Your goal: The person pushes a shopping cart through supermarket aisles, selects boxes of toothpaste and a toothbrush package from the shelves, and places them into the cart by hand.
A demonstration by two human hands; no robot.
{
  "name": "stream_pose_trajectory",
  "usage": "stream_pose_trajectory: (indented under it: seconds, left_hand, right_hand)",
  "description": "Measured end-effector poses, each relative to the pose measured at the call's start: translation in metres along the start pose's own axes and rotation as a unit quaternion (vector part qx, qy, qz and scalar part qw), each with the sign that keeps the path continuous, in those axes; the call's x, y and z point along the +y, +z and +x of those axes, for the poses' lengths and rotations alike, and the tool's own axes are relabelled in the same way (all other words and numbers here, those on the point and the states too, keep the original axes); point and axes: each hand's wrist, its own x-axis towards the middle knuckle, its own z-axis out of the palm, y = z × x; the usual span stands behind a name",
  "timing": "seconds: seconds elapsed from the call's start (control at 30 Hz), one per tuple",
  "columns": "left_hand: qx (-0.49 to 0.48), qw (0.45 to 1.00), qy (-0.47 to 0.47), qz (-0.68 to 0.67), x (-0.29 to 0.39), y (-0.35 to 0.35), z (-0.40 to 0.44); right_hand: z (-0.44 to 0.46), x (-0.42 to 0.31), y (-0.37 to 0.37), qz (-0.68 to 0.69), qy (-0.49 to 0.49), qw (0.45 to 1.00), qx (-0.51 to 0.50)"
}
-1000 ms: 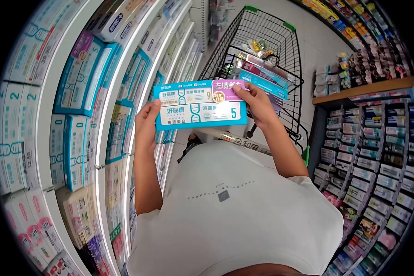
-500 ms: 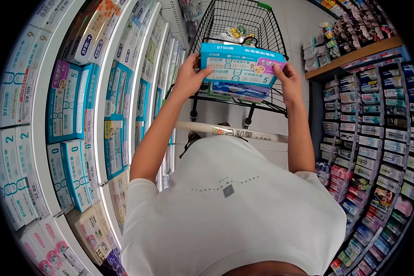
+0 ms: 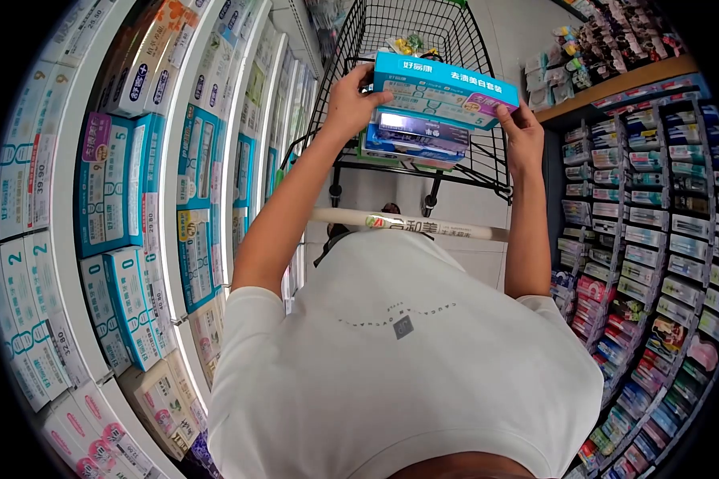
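My left hand (image 3: 351,105) and my right hand (image 3: 523,137) grip the two ends of a wide teal toothpaste box (image 3: 443,82), thumbs on its near face. The box is tilted, so its top and front panels both show, with a purple patch toward the right. It is held over the near end of a black wire shopping cart (image 3: 481,152). Below it, a stack of dark blue and purple boxes (image 3: 418,137) sits at that end of the cart. My fingers behind the box are mostly hidden.
Shelves of boxed toothpaste (image 3: 110,184) run along my left. To my right stands a rack of small packaged goods (image 3: 639,215), with hanging packets (image 3: 615,44) beyond it. The cart's pale handle bar (image 3: 407,223) crosses in front of my body. Colourful packets (image 3: 410,44) lie deeper in the cart.
The toothpaste box has shifted a little right and away from me, and tipped so more of its top panel shows. Both hands moved with it. More of the boxes beneath is visible.
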Motion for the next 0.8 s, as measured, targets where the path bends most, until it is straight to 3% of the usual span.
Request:
stream_pose_trajectory:
  seconds: [0.1, 0.2, 0.5, 0.7, 0.8]
  left_hand:
    - [-0.030, 0.996, -0.039, 0.079, -0.003, -0.006, -0.012]
    - [-0.054, 0.995, -0.070, 0.050, -0.009, -0.008, -0.021]
    - [-0.014, 0.996, -0.065, 0.051, -0.021, 0.005, -0.017]
    - [-0.042, 0.994, -0.098, 0.021, -0.030, 0.011, -0.010]
    - [-0.028, 0.997, -0.068, 0.026, -0.027, 0.013, -0.006]
  right_hand:
    - [-0.008, 0.006, -0.007, -0.051, 0.033, 0.998, -0.015]
    - [-0.016, 0.014, -0.008, -0.066, 0.066, 0.996, -0.009]
    - [-0.008, 0.031, -0.005, -0.041, 0.050, 0.998, 0.002]
    - [0.003, 0.029, -0.008, -0.048, 0.067, 0.996, 0.028]
    - [0.010, 0.039, -0.008, -0.049, 0.059, 0.997, 0.021]
